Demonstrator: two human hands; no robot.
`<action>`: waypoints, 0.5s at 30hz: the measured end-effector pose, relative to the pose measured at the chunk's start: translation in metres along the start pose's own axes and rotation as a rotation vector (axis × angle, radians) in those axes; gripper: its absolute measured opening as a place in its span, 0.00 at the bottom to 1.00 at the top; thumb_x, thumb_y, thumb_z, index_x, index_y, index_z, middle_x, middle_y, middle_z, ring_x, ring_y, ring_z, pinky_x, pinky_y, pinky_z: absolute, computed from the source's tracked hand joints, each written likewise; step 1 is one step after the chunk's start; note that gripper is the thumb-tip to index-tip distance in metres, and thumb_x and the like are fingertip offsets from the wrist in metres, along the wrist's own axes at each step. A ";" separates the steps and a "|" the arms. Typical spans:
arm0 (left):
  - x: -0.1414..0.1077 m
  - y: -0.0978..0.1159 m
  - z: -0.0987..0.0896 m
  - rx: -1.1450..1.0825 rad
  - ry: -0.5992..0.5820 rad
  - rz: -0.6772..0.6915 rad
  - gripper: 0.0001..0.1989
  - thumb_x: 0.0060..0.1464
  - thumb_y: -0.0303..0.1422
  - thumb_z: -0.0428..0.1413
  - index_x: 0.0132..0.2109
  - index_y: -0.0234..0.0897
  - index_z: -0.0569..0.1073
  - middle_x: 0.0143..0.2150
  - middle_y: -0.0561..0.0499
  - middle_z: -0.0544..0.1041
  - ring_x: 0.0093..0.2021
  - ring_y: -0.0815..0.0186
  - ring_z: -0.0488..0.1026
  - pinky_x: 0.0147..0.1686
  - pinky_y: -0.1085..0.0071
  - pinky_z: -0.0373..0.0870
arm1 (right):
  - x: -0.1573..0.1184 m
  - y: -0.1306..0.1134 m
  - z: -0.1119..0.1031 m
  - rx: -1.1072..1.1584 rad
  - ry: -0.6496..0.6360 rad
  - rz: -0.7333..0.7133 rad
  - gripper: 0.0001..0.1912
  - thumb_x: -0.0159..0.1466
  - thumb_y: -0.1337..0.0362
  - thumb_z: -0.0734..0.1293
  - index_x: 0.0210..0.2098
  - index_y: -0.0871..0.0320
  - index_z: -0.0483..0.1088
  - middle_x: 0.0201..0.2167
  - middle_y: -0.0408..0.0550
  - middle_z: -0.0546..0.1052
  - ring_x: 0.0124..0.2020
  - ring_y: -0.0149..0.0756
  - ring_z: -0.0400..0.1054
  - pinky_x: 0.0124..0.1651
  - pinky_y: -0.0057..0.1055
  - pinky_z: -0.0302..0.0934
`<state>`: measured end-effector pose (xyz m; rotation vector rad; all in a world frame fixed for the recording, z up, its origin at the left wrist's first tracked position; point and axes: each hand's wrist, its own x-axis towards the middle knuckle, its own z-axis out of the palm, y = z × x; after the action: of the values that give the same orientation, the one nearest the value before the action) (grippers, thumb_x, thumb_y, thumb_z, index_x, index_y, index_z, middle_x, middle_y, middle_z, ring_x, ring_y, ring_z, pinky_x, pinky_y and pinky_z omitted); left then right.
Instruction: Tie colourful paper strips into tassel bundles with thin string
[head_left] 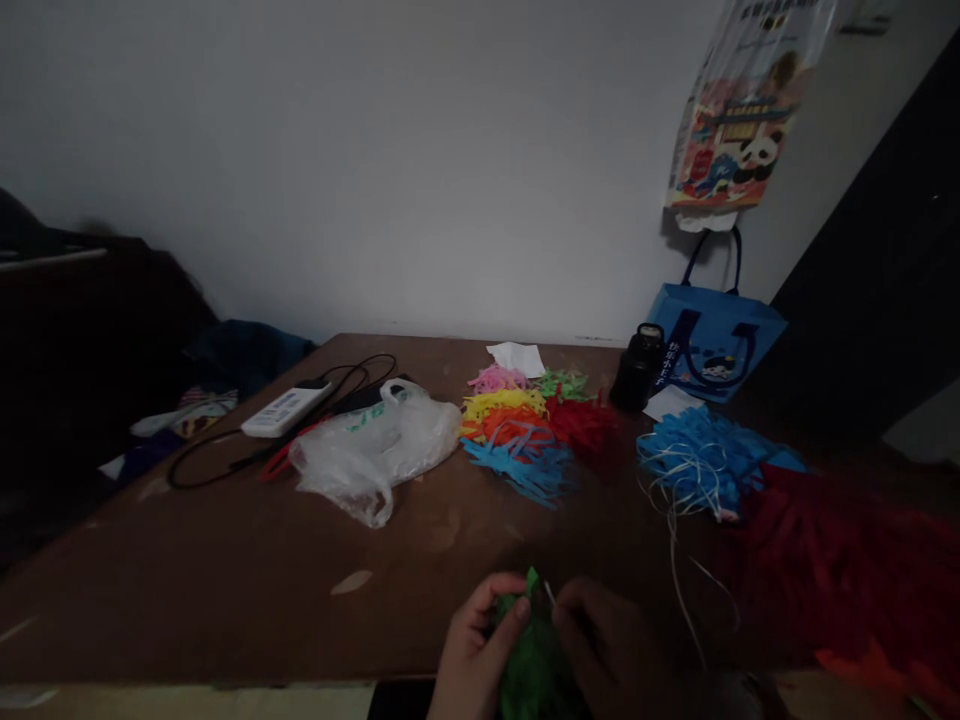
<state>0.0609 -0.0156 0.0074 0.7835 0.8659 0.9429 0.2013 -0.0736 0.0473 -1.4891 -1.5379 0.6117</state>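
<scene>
At the table's front edge, my left hand [476,650] pinches a green paper tassel [534,670] near its top, with the thumb in front. The tassel hangs down below the fingers, and a small green tip stands up above them. Close by on the right, my right hand [611,645] is closed, its fingertips pinching a thin white strand [550,593] beside the tassel's top. Whether the strand touches the tassel I cannot tell. Dim light hides much of the right hand.
Ahead lie coloured paper fringes [517,430] and a plastic bag [379,445]. A power strip [286,408] with black cable is at left. To the right are a black bottle [637,370], a blue bag [724,335], a blue fringe bundle [705,450] with white string and dark red fringes [862,560].
</scene>
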 end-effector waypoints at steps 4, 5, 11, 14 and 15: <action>-0.003 0.001 0.004 -0.003 -0.011 -0.007 0.20 0.38 0.45 0.69 0.33 0.37 0.76 0.27 0.53 0.76 0.25 0.70 0.70 0.27 0.77 0.66 | 0.002 -0.001 0.001 -0.079 -0.053 -0.054 0.10 0.68 0.63 0.57 0.31 0.55 0.64 0.25 0.39 0.71 0.26 0.28 0.66 0.30 0.22 0.55; -0.004 0.002 0.005 -0.001 -0.021 -0.010 0.19 0.39 0.45 0.69 0.33 0.37 0.76 0.27 0.54 0.76 0.25 0.70 0.69 0.26 0.78 0.65 | 0.003 -0.001 0.001 -0.088 -0.063 -0.065 0.10 0.68 0.63 0.57 0.31 0.55 0.64 0.25 0.39 0.71 0.26 0.27 0.66 0.30 0.22 0.55; -0.008 0.008 0.008 0.135 -0.022 0.140 0.16 0.42 0.46 0.67 0.31 0.37 0.78 0.32 0.51 0.78 0.33 0.65 0.72 0.33 0.77 0.68 | 0.005 0.001 0.004 -0.055 -0.031 0.029 0.11 0.68 0.60 0.58 0.32 0.55 0.65 0.26 0.40 0.72 0.28 0.29 0.67 0.31 0.22 0.57; -0.009 0.008 0.006 0.228 -0.048 0.202 0.14 0.46 0.45 0.65 0.31 0.38 0.78 0.33 0.50 0.78 0.35 0.63 0.73 0.35 0.75 0.69 | 0.006 -0.001 0.007 -0.032 0.005 0.107 0.08 0.67 0.60 0.59 0.34 0.55 0.66 0.27 0.40 0.72 0.29 0.31 0.68 0.32 0.23 0.58; -0.008 0.008 0.005 0.265 -0.061 0.232 0.13 0.48 0.44 0.64 0.32 0.39 0.79 0.33 0.50 0.78 0.35 0.62 0.73 0.37 0.74 0.69 | 0.006 -0.002 0.007 -0.022 0.014 0.135 0.06 0.66 0.61 0.60 0.36 0.55 0.66 0.27 0.40 0.73 0.29 0.31 0.68 0.32 0.23 0.58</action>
<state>0.0600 -0.0210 0.0184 1.1542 0.8694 1.0137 0.1952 -0.0668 0.0466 -1.6205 -1.4464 0.6628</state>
